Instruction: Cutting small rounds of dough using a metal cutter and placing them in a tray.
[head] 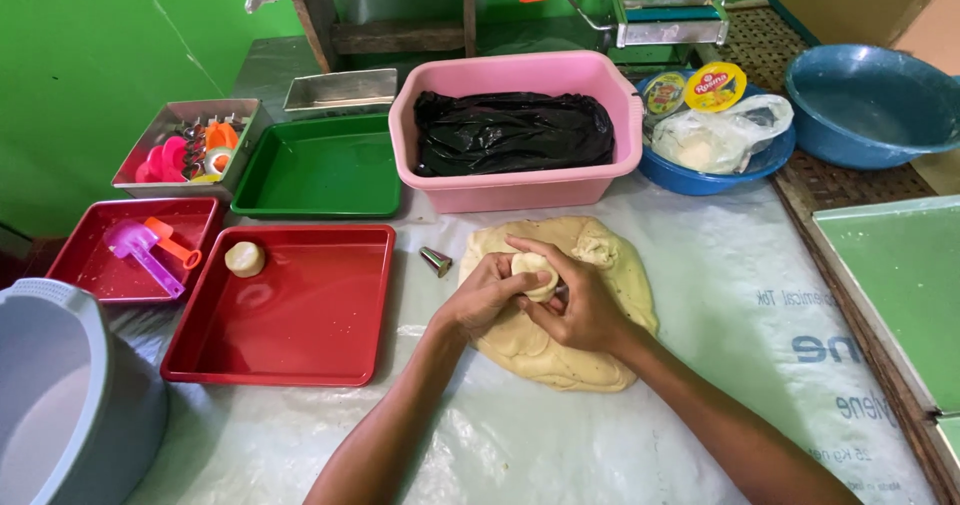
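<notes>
Both my hands meet over a large flat slab of pale dough point(590, 360) on the plastic-covered table. My left hand point(482, 295) and my right hand point(578, 303) cup a small lump of dough point(538, 270) between their fingers, just above the slab. A finished round dough ball point(245, 259) lies in the far left corner of a big red tray point(300, 350). A small metal cone-shaped nozzle point(435, 261) stands on the table between the red tray and the slab.
A pink tub point(515, 190) lined with black plastic sits behind the dough. A green tray point(320, 170), a metal tin of coloured cutters point(185, 150), a small red tray point(110, 265) with plastic scoops, blue bowls point(870, 110) and a pasta roller point(665, 15) ring the work area. A grey bucket point(70, 405) stands near left.
</notes>
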